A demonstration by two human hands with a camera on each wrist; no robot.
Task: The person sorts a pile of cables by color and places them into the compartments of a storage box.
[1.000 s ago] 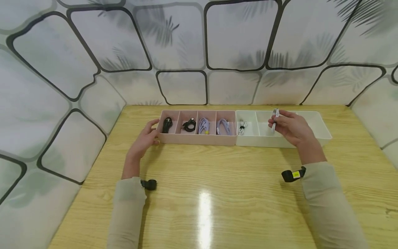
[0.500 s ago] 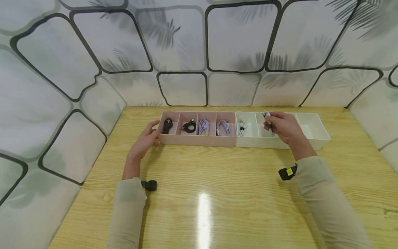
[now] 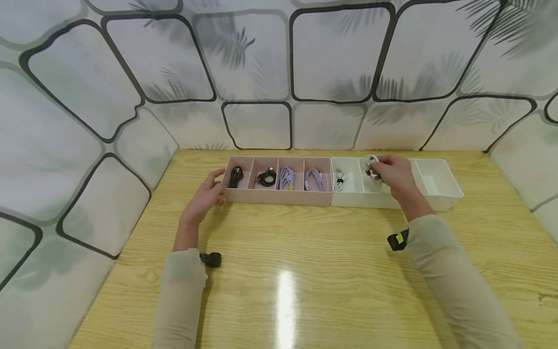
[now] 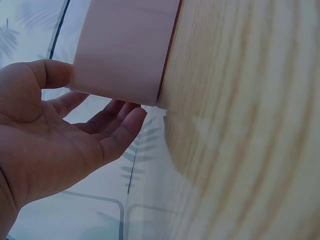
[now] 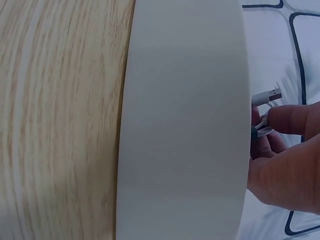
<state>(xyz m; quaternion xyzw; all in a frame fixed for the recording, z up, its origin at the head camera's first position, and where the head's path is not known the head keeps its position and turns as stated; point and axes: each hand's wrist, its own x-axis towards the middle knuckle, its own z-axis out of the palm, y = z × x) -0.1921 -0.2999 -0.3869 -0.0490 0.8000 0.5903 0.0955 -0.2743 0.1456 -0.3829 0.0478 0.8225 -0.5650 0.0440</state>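
Note:
My right hand pinches a bundled white USB cable over the second compartment from the left of the white divided box. In the right wrist view the cable's USB plug sticks up past the box's rim, with a dark tie on the bundle. The fingertips dip partly behind the box wall there. At the far left my left hand rests against the end of the pink divided box. Its thumb and loosely extended fingers touch that end wall in the left wrist view.
Inside the pink box lie two black cables and two pale purple cables, one per compartment. Another white cable lies in the white box's leftmost compartment. Both boxes stand end to end on the wooden table, near a patterned wall.
My right hand has moved left with the white cable, and the bundle has turned in its fingers. The left hand stays at the pink box's end.

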